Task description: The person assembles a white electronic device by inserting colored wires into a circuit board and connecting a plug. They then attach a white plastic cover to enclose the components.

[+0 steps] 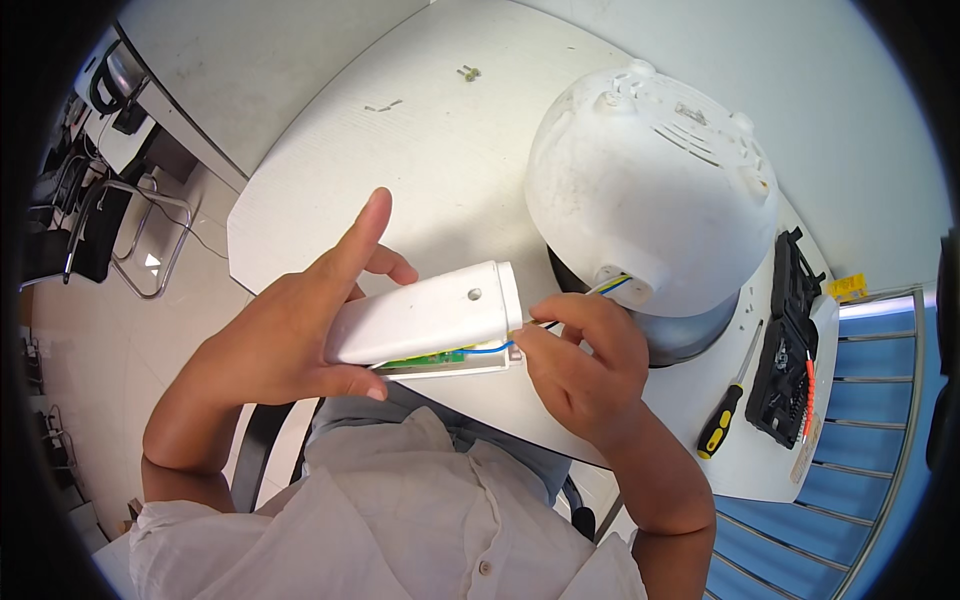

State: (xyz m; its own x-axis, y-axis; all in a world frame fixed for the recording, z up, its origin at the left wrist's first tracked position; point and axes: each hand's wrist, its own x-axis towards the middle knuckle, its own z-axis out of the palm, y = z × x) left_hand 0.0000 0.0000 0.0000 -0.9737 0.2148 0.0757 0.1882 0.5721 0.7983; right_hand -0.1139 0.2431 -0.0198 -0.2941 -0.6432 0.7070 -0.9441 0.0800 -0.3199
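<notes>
My left hand [285,320] grips a long white plastic casing [420,315] from its left end, one finger stretched up above it. Along the near side the casing gapes, and a strip of green circuit board [430,358] shows inside. A blue wire [487,350] lies at its right end. My right hand [590,365] is closed there, fingertips pinched on thin wires [608,285]. These run to an opening in a rounded white appliance body [640,190], which stands upside down with its feet and vent slots upward. Exactly which wires are pinched is partly hidden.
Beside the appliance lie a yellow-and-black screwdriver [722,420] and an open black tool case [785,360] with bits. Small screws [468,74] and thin metal pieces [383,106] rest on the white table [330,190]. A metal railing [870,424] stands at the right.
</notes>
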